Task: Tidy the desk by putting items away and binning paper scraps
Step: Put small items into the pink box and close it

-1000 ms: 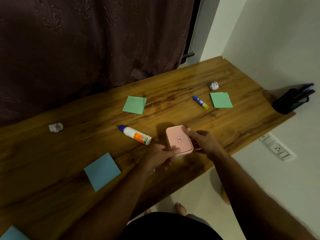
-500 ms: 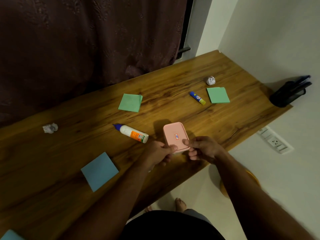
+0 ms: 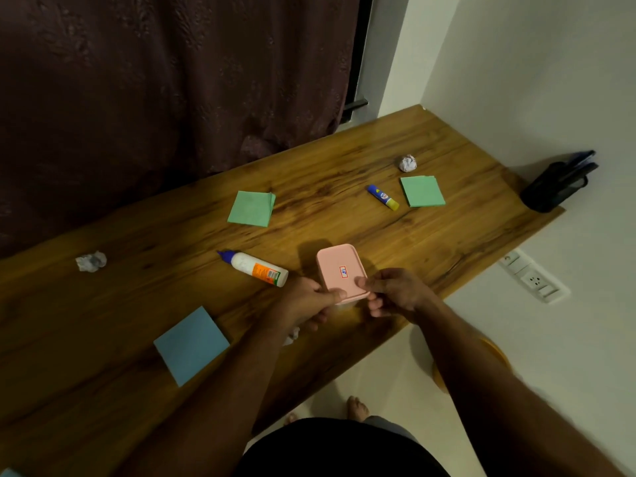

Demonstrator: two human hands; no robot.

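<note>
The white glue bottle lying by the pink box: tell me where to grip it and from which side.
Grip the white glue bottle across its broad white body, above the orange label, coming straight down from above. It lies flat on the desk, blue nozzle toward the curtain side, so the nozzle end is too thin to hold securely. The left hand is nearest but now holds the pink box.

We see a pink box (image 3: 340, 273), lid on with a small red-blue sticker, near the table's front edge, gripped at its near corners. White glue bottle (image 3: 257, 269), blue cap, lies on its side just left of it. Blue-yellow glue stick (image 3: 382, 197) lies flat beside the right green notes (image 3: 422, 191). Second green notes (image 3: 252, 208) sit mid-table, blue notes (image 3: 191, 344) front-left. Crumpled paper balls: far right (image 3: 407, 163), far left (image 3: 91, 261), one (image 3: 292, 336) half-hidden under the left wrist.
</note>
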